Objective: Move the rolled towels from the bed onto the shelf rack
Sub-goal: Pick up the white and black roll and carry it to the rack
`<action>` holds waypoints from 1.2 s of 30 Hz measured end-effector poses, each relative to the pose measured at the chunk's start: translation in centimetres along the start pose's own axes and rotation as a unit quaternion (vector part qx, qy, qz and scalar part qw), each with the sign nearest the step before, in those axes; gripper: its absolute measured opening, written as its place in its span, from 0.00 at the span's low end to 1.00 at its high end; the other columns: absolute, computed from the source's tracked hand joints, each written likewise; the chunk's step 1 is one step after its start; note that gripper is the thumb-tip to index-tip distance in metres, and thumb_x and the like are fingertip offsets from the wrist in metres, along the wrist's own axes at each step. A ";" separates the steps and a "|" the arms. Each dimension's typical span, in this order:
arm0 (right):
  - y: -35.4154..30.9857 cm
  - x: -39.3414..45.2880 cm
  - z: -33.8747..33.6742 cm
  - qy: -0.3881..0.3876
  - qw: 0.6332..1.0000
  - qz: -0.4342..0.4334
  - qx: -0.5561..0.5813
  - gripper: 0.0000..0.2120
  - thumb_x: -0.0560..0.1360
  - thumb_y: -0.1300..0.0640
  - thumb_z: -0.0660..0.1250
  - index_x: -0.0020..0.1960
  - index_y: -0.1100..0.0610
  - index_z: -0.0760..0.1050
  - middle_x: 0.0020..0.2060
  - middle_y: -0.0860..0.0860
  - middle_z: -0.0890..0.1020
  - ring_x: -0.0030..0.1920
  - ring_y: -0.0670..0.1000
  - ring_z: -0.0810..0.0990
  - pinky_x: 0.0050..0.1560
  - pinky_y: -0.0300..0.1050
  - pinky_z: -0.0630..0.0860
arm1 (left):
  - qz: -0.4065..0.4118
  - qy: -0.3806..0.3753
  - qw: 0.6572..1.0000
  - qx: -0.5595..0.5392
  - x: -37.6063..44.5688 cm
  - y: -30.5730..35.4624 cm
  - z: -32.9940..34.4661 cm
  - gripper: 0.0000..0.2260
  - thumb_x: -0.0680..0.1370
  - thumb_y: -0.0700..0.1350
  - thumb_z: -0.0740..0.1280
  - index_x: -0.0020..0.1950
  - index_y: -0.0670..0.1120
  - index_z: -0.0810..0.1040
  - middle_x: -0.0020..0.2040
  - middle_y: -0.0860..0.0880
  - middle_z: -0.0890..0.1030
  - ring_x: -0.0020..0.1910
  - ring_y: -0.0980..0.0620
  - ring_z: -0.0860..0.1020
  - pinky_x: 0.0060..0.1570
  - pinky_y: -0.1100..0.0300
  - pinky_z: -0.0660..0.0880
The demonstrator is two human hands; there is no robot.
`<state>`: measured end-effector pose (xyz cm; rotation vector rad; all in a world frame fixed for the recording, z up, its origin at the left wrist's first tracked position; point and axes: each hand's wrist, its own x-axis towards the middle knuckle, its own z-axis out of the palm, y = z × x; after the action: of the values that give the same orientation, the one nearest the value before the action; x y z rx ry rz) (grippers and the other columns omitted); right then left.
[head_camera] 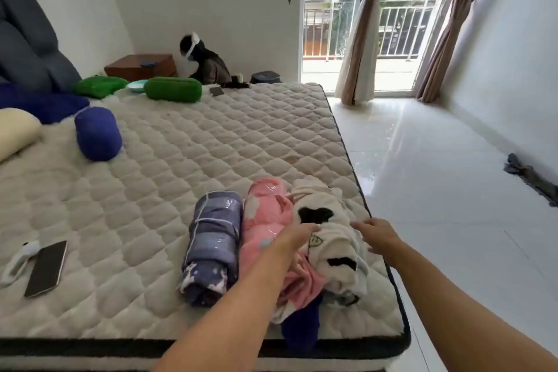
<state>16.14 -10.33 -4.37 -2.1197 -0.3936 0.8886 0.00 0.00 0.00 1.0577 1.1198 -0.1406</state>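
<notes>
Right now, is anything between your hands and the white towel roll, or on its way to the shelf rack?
Nothing visible. The left hand rests on the white towel roll, the right hand is open at its other side. The pink roll lies pressed against it. The shelf rack is out of view, so that path cannot be judged.

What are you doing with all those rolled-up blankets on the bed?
A person is reaching with both hands for the white towel with black patches, the roll nearest the mattress edge. The left hand rests between it and the pink towel; the right hand is open on its other side. Nothing is lifted yet. The blue-grey towel lies untouched beside the pink one. No shelf rack shows in this view.
</notes>
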 end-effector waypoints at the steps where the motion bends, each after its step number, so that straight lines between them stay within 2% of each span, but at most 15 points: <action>1: 0.2 1.6 0.1 -0.008 1.000 0.006 -0.005 0.16 0.73 0.47 0.68 0.51 0.60 0.76 0.49 0.56 0.78 0.51 0.56 0.77 0.57 0.55 0.77 | -0.001 0.009 1.000 -0.002 0.6 0.2 0.8 0.33 0.78 0.52 0.66 0.77 0.45 0.56 0.76 0.38 0.58 0.73 0.35 0.62 0.64 0.35 0.70; 4: 0.3 6.4 0.4 -0.058 0.998 0.024 -0.023 0.21 0.70 0.39 0.67 0.53 0.55 0.72 0.48 0.55 0.75 0.48 0.54 0.75 0.52 0.54 0.76 | -0.031 0.047 0.998 0.007 3.0 1.1 1.9 0.32 0.77 0.53 0.67 0.76 0.44 0.60 0.73 0.39 0.65 0.70 0.35 0.67 0.62 0.35 0.71; 6: 0.3 9.1 1.3 -0.093 0.995 0.045 -0.010 0.29 0.69 0.36 0.67 0.58 0.57 0.70 0.54 0.56 0.75 0.53 0.56 0.75 0.53 0.54 0.75 | -0.039 0.090 0.995 0.010 5.0 1.1 2.4 0.32 0.76 0.53 0.68 0.75 0.43 0.61 0.72 0.39 0.67 0.68 0.35 0.68 0.60 0.34 0.71; 9: 0.3 12.0 2.6 -0.130 0.985 0.096 0.054 0.51 0.61 0.30 0.70 0.73 0.59 0.61 0.67 0.58 0.72 0.65 0.60 0.73 0.61 0.56 0.74 | -0.040 0.126 0.991 -0.004 6.7 1.1 2.9 0.32 0.74 0.52 0.70 0.74 0.43 0.65 0.68 0.41 0.72 0.64 0.39 0.72 0.60 0.40 0.74; 11: 0.3 13.1 3.2 -0.145 0.981 0.120 0.054 0.61 0.51 0.24 0.70 0.75 0.56 0.60 0.68 0.57 0.72 0.64 0.60 0.74 0.62 0.57 0.74 | -0.039 0.146 0.989 -0.005 7.3 1.0 3.1 0.32 0.73 0.52 0.71 0.72 0.42 0.66 0.64 0.42 0.75 0.59 0.43 0.75 0.58 0.46 0.76; 12: 0.4 13.3 3.3 -0.152 0.979 0.123 0.052 0.61 0.50 0.24 0.71 0.74 0.56 0.62 0.66 0.57 0.74 0.62 0.60 0.75 0.61 0.56 0.74 | -0.034 0.155 0.987 0.001 7.3 1.1 3.3 0.31 0.73 0.52 0.72 0.72 0.42 0.67 0.63 0.42 0.76 0.55 0.45 0.75 0.54 0.50 0.76; 14: 0.1 13.2 3.5 -0.154 0.977 0.131 0.071 0.50 0.57 0.31 0.73 0.71 0.56 0.66 0.62 0.57 0.76 0.59 0.59 0.76 0.59 0.55 0.75 | -0.019 0.167 0.986 0.011 7.4 1.3 3.4 0.30 0.73 0.52 0.72 0.70 0.41 0.69 0.64 0.43 0.77 0.51 0.48 0.74 0.50 0.56 0.74; 17: 0.1 13.0 3.0 -0.164 0.967 0.144 0.131 0.36 0.64 0.41 0.73 0.66 0.57 0.70 0.55 0.57 0.79 0.55 0.59 0.78 0.55 0.56 0.77 | -0.008 0.163 0.987 0.003 7.3 1.4 3.5 0.30 0.71 0.52 0.73 0.69 0.41 0.71 0.65 0.44 0.77 0.51 0.49 0.75 0.50 0.59 0.72; 20: 0.3 12.4 2.8 -0.146 0.966 0.146 0.159 0.40 0.57 0.37 0.72 0.65 0.55 0.73 0.54 0.57 0.80 0.52 0.60 0.80 0.55 0.59 0.78 | 0.010 0.154 0.988 -0.005 6.9 1.4 3.8 0.29 0.70 0.52 0.74 0.68 0.43 0.75 0.63 0.45 0.80 0.54 0.48 0.78 0.52 0.59 0.75; 23: 0.0 11.0 2.4 -0.102 0.968 0.131 0.186 0.45 0.55 0.34 0.70 0.66 0.57 0.71 0.57 0.58 0.79 0.53 0.61 0.78 0.56 0.60 0.77 | 0.040 0.145 0.989 0.015 6.1 1.4 3.8 0.29 0.68 0.53 0.75 0.67 0.45 0.76 0.62 0.46 0.80 0.58 0.48 0.79 0.56 0.57 0.76; 26: -1.0 8.5 1.7 -0.075 0.969 0.076 0.222 0.49 0.53 0.35 0.70 0.69 0.55 0.68 0.59 0.58 0.78 0.56 0.61 0.77 0.59 0.61 0.75 | 0.075 0.138 0.987 0.033 4.6 1.1 3.6 0.26 0.70 0.51 0.74 0.65 0.45 0.77 0.61 0.48 0.81 0.58 0.49 0.79 0.53 0.60 0.75; 29: -2.2 5.5 0.9 -0.054 0.964 0.022 0.260 0.48 0.55 0.39 0.73 0.71 0.53 0.64 0.62 0.56 0.76 0.59 0.59 0.76 0.61 0.61 0.74 | 0.104 0.118 0.987 0.043 2.4 0.4 3.2 0.22 0.72 0.51 0.72 0.65 0.47 0.78 0.60 0.50 0.81 0.56 0.51 0.79 0.55 0.57 0.76; 32: -3.3 1.5 0.1 -0.027 0.965 -0.025 0.258 0.46 0.60 0.42 0.74 0.72 0.54 0.61 0.60 0.54 0.75 0.58 0.57 0.75 0.61 0.60 0.74 | 0.126 0.089 0.987 0.046 -0.8 -0.7 2.8 0.20 0.75 0.52 0.70 0.66 0.51 0.75 0.56 0.54 0.79 0.51 0.55 0.77 0.44 0.62 0.73; 33: -3.6 0.1 0.0 -0.025 0.965 -0.041 0.257 0.44 0.62 0.43 0.74 0.72 0.55 0.61 0.59 0.54 0.75 0.58 0.57 0.75 0.61 0.59 0.74 | 0.140 0.087 0.986 0.037 -2.0 -1.4 2.4 0.21 0.74 0.52 0.70 0.66 0.51 0.74 0.57 0.54 0.79 0.52 0.55 0.76 0.45 0.62 0.72; 36: -4.9 -4.0 -0.1 -0.044 0.958 -0.090 0.270 0.35 0.64 0.46 0.74 0.66 0.57 0.67 0.56 0.54 0.77 0.53 0.55 0.77 0.55 0.54 0.77 | 0.177 0.104 0.979 0.001 -5.5 -3.5 1.0 0.27 0.69 0.54 0.74 0.67 0.53 0.74 0.62 0.52 0.79 0.61 0.51 0.76 0.59 0.54 0.75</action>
<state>13.46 -9.45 1.30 -1.5232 -0.3359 0.8680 -3.98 -4.81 2.22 1.2767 1.0979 0.2571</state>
